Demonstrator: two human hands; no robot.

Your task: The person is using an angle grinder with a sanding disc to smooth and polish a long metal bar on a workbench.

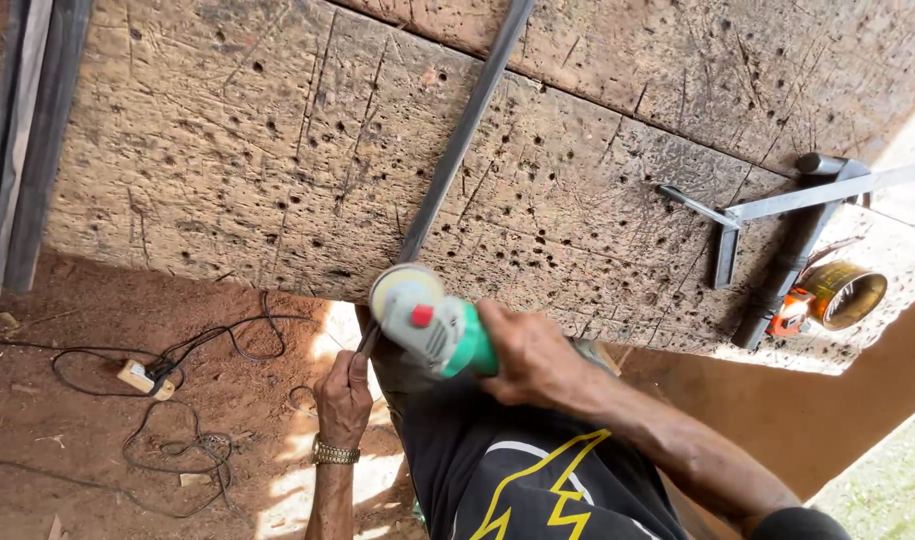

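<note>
A long dark metal bar (457, 140) lies across the scarred, hole-pocked wooden worktop (227, 150), its long axis running diagonally: the far end points up and away past the top of the view, while the near end overhangs the worktop's front edge toward the person. The left hand (343, 398), with a metal watch at the wrist, has its fingers clenched around that overhanging near end, just below the worktop edge. The right hand (529, 352) grasps the green body of an angle grinder (424, 318), fingers wrapped round it; the grinder's disc end sits at the bar, right where the bar crosses the worktop's front edge, and the tool's body points off to the right of the bar. Well to the right of the bar, on the same worktop, lie a metal square (777, 210), a dark pipe (792, 255), and an orange tape measure (789, 314) beside a brass-coloured can (845, 295). Left of the bar and below the worktop, a black cable (177, 360) trails over the red dirt floor (77, 430).
</note>
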